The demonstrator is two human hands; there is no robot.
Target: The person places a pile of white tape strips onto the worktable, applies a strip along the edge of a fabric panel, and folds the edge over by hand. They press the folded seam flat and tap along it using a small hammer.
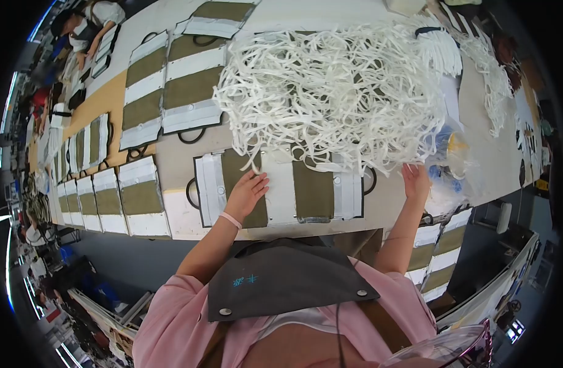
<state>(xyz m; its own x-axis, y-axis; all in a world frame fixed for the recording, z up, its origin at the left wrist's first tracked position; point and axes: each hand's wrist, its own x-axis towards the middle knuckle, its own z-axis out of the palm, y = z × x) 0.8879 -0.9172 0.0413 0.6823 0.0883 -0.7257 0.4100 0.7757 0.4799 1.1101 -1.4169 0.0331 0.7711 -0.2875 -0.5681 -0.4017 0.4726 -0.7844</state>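
One left hand (247, 194), unclenched, over an olive-and-white panel (313, 191); right hand (415, 179) (grip unclear) beside white strips (337, 98)

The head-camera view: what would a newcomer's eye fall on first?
Probably the big tangle of white strips heaped on the table, upper centre to right. Below it, the person's left hand lies over an olive-and-white panel, with the right hand at the heap's lower right edge. More such panels line the table's left side.

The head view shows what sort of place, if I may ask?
Probably a sewing workshop: a tangled heap of thin white strips, rows of olive and white rectangular panels with black loops, and another person in a white top.
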